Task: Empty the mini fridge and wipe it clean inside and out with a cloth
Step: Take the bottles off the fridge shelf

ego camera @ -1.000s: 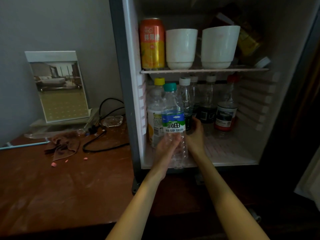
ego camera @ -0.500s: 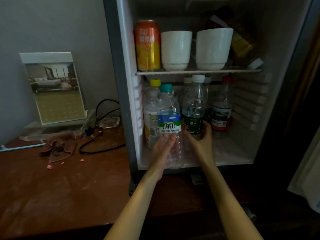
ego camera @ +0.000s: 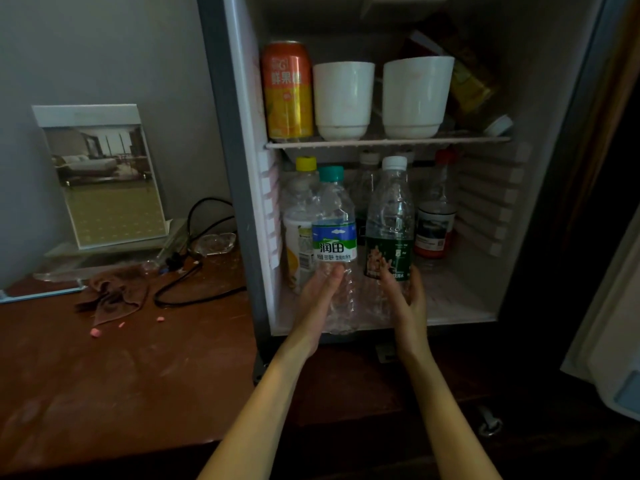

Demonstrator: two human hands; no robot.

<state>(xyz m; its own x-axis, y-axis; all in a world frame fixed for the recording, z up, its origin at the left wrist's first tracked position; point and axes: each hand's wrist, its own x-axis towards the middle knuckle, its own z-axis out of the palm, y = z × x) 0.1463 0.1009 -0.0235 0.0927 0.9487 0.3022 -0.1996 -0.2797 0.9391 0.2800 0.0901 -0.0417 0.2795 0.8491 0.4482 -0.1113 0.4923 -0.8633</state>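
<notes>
At the fridge's (ego camera: pixel 221 168) lower compartment, the left hand (ego camera: pixel 320 299) curls round the lower body of the teal-capped bottle (ego camera: pixel 334 237), its label just above the fingers. The right hand (ego camera: pixel 405 296) wraps the white-capped bottle (ego camera: pixel 389 216) just beside it. The cloth (ego camera: pixel 114 296) lies on the table (ego camera: pixel 138 375), well left of both hands.

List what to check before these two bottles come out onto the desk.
1. Left hand grips teal-capped bottle: ok.
2. Right hand grips white-capped bottle: ok.
3. Both bottles capped: ok.
4. Bottle tops below the shelf: ok.
5. Bare desk space beside the fridge: ok.
6. Fridge emptied: not ok, orange can among things on shelf.
</notes>
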